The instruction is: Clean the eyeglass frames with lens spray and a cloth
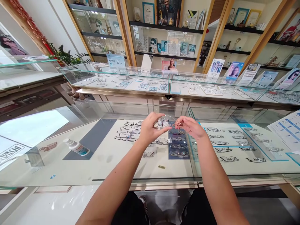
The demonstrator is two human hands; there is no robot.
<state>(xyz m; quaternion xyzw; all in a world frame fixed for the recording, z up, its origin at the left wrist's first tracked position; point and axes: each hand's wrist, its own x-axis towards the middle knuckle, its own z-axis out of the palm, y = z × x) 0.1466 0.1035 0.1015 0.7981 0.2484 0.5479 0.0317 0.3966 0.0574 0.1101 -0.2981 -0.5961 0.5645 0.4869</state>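
Observation:
My left hand (pixel 152 127) is closed in a wide grip, thumb and fingers on opposite edges of a clear round lens (pixel 167 120) held above the glass counter. My right hand (pixel 189 126) is raised close to the lens's right edge with its fingertips pinched together. Something thin and shiny shows at those fingertips, too small and blurred to name. Below both hands, several eyeglasses (pixel 127 137) lie in the display. A small gold-coloured bar (pixel 161 167) is near the front of the counter.
A white spray bottle (pixel 78 147) stands on the left of the glass counter (pixel 112 170), near a clear stand (pixel 34 159). More eyeglasses (pixel 228 158) fill the right display section. Behind runs a second showcase (pixel 131 90) with upright cards. A printed sheet (pixel 287 128) stands at the right.

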